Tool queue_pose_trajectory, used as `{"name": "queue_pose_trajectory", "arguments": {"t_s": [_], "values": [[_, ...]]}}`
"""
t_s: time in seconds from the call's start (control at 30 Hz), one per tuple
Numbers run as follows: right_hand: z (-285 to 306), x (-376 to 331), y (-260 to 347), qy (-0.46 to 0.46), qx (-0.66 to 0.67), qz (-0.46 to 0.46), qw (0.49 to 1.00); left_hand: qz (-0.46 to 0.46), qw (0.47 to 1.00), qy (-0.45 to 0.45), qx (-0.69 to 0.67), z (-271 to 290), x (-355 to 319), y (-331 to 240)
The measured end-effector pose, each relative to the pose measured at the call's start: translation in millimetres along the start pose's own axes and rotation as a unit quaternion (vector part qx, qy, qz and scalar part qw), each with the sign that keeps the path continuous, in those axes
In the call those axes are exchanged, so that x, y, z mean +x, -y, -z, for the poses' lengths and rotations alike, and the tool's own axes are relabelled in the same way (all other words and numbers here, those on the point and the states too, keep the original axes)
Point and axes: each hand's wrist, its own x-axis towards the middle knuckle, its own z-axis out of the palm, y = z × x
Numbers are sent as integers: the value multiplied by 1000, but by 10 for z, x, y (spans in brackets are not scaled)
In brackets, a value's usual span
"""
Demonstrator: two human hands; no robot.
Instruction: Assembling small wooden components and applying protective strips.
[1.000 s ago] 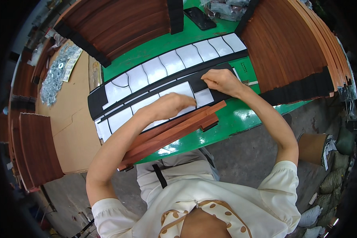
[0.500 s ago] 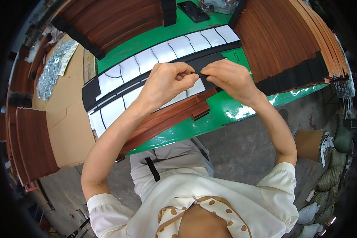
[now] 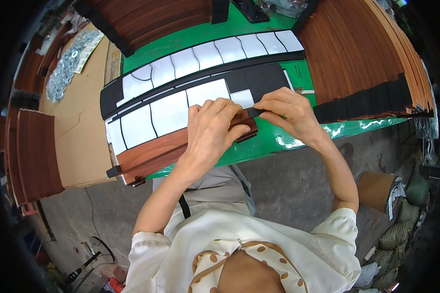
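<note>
My left hand [image 3: 209,128] is closed over the right part of a reddish-brown wood-grain strip [image 3: 156,145], thumb along its near side. At the strip's right end, my right hand [image 3: 292,115] pinches a small black pad [image 3: 254,112] against it. Another small black piece [image 3: 113,171] wraps the strip's left end. Beneath and behind the strip lies a sheet with white backing and black pads [image 3: 171,110], its right part bare black. Beyond it is a second such sheet [image 3: 195,57], mostly white with wavy black gaps.
Stacks of wood-grain strips with black ends stand at the right [image 3: 352,58], at the back [image 3: 166,19] and at the left [image 3: 36,151]. A phone [image 3: 250,10] lies on the green table [image 3: 283,136]. Clear plastic bags [image 3: 66,73] rest on cardboard [image 3: 80,132].
My left hand has come down from above the sheet onto the wood-grain strip. My right hand has moved lower, to the strip's right end, where the black pad now shows.
</note>
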Motion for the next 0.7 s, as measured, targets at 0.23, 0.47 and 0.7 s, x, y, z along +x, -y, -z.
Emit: {"name": "queue_pose_trajectory", "arguments": {"t_s": [0.23,0.47,0.7], "values": [[-67,3,-32,26,-2,-22,999,41,998,-36,-11,-181,-11,33],[-75,16,-52,34,-1,-19,999,41,998,-49,-3,-204,-19,33],[-82,45,-55,37,-5,-16,999,37,998,-56,-2,-206,-25,34]]}}
